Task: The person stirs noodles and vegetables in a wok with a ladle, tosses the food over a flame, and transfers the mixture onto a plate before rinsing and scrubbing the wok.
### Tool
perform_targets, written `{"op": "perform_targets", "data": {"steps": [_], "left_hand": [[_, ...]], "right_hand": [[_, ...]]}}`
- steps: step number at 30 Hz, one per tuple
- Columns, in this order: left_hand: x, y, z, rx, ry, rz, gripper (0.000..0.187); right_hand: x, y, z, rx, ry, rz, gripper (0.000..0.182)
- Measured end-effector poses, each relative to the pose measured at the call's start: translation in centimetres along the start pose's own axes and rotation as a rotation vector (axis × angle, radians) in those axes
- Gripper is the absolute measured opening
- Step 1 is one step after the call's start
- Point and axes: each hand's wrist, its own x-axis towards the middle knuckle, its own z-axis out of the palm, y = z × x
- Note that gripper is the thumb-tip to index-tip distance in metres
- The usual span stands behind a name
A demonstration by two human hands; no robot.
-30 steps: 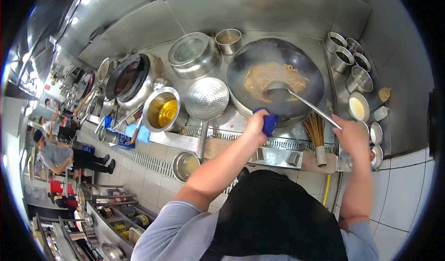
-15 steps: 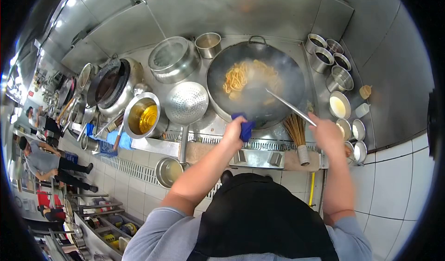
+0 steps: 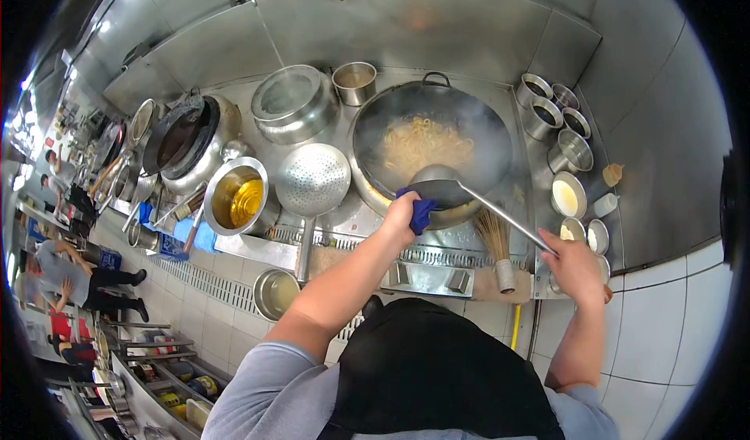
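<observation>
A large dark wok (image 3: 494, 131) sits on the stove, with steaming noodles (image 3: 426, 144) inside. My left hand (image 3: 400, 213) is closed around a folded blue cloth (image 3: 421, 212) at the wok's near rim; the rim part under the cloth is hidden. In my right hand (image 3: 576, 262), closed round the handle's end, is a long metal ladle (image 3: 504, 215). Its bowl hangs over the near side of the wok, in front of the noodles. Below the wok's right side, a bamboo wok brush (image 3: 495, 245) lies between my hands.
To the left are a perforated strainer (image 3: 314, 180), a pot of yellow oil (image 3: 238, 203) and a lidded steel pot (image 3: 293, 104). Seasoning containers (image 3: 568, 194) line the right side beside the wall. A pan (image 3: 275, 293) is lower left. Co-workers (image 3: 74, 272) stand far left.
The ladle's head has come out from among the noodles toward the wok's near rim, and my right hand has moved down and right. The noodles have shifted toward the middle of the wok.
</observation>
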Motion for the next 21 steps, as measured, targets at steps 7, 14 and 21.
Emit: {"op": "perform_targets", "data": {"steps": [7, 14, 21], "left_hand": [[1.5, 0.6, 0.0, -0.054, -0.015, -0.083, 0.018], [-4.4, -0.9, 3.7, -0.047, 0.064, 0.008, 0.018], [-2.3, -3.5, -0.5, -0.056, 0.102, 0.045, 0.015]], "right_hand": [[0.5, -2.3, 1.3, -0.077, -0.074, 0.060, 0.045], [0.5, -1.8, 0.9, -0.092, -0.057, -0.002, 0.039], [5.2, -4.2, 5.7, -0.121, -0.025, 0.060, 0.045]]}}
